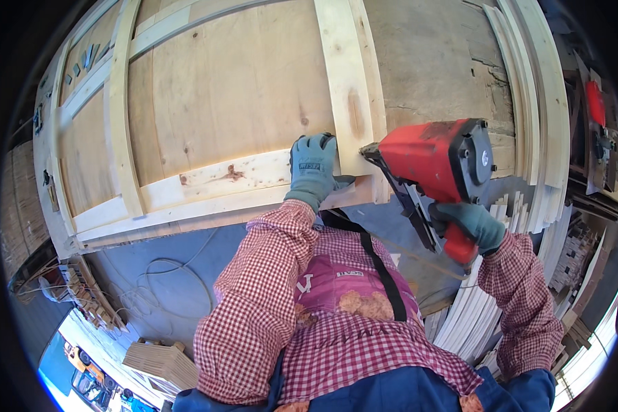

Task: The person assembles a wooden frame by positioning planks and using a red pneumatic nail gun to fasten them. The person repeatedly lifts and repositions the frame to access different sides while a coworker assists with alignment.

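Observation:
A red and black nail gun (426, 161) is in my gloved right hand (475, 225), whose fingers wrap round its grip. The gun's nose touches or nearly touches the edge of an upright pale wooden board (345, 75), close to that board's lower end. My left hand (314, 168), in a blue-grey glove, presses down on the near rail (237, 177) of the wooden panel, just left of the upright board. Its fingers curl over the rail and its thumb points right toward the joint. Plywood (233, 89) fills the panel behind the rails.
Long pale strips (522, 89) lie along the table's right side. Small metal pieces (89, 56) rest on the panel's far left. A hose (161, 278) loops over the floor at left. Stacked boards (161, 364) stand at lower left, with more strips (463, 319) at lower right.

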A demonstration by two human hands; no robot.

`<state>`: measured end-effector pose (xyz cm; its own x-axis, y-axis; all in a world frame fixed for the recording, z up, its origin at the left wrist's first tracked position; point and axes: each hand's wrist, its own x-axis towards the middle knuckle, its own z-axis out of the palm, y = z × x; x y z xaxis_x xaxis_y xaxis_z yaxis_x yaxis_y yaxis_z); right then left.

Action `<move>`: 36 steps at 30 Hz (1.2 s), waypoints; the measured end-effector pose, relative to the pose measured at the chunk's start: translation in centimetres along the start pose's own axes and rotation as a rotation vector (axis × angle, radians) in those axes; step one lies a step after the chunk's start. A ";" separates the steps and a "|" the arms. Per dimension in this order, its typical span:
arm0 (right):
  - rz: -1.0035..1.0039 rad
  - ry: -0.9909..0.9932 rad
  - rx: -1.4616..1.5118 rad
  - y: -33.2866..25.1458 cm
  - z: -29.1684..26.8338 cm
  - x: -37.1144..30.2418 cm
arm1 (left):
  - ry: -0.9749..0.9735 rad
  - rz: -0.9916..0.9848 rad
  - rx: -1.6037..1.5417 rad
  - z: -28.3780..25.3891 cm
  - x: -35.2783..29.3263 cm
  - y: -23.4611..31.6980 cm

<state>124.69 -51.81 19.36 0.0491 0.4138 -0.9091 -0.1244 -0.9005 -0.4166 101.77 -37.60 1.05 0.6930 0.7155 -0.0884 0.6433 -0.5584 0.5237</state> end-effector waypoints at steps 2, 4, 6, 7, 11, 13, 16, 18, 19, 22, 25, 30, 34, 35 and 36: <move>0.000 -0.006 0.004 -0.1 0.3 -0.3 | -0.002 -0.001 0.010 0.0 0.1 0.2; 0.039 -0.035 0.023 0.7 0.3 -0.7 | -0.005 -0.008 0.009 0.1 0.1 0.2; 0.033 -0.026 -0.001 2.0 0.2 -0.6 | -0.007 -0.024 -0.004 0.3 -0.1 0.0; 0.010 -0.010 -0.004 2.6 0.1 -0.7 | -0.007 -0.032 -0.006 0.3 0.0 0.0; -0.044 -0.016 0.027 1.0 1.7 -0.8 | 0.017 -0.035 -0.008 0.6 -0.3 0.2; -0.022 -0.030 0.058 -0.7 2.8 -0.8 | 0.023 -0.030 -0.006 0.8 -0.3 0.2; 0.011 -0.012 -0.019 -0.7 2.8 -0.3 | 0.011 -0.034 -0.007 0.8 -0.2 0.2; -0.132 -0.078 -0.017 0.5 2.2 -0.1 | 0.015 -0.041 -0.011 0.8 -0.3 0.3; -0.081 -0.113 0.001 -0.2 2.5 -0.6 | 0.014 -0.040 -0.003 0.8 -0.3 0.3; -0.117 -0.070 -0.018 1.2 2.7 -0.8 | 0.010 -0.043 -0.001 0.8 -0.4 0.5; -0.192 -0.062 -0.050 1.8 2.9 -1.6 | -0.007 -0.056 -0.033 0.6 -0.4 0.6; -0.283 0.006 0.080 4.3 3.9 -4.8 | -0.107 0.016 -0.060 -1.5 -0.9 0.1; -0.227 0.143 0.077 7.4 3.9 -7.2 | -0.117 0.097 -0.188 -5.2 -3.7 -2.8; -0.229 0.176 0.076 8.8 3.8 -7.4 | -0.079 0.066 -0.155 -6.7 -5.2 -3.7; -0.232 0.204 0.071 10.1 3.7 -7.6 | 0.017 0.052 -0.127 -7.8 -7.0 -5.2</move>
<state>119.36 -63.58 22.08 0.2812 0.5649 -0.7758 -0.1553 -0.7710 -0.6177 91.01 -36.39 5.54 0.7179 0.6947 -0.0450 0.5600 -0.5378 0.6302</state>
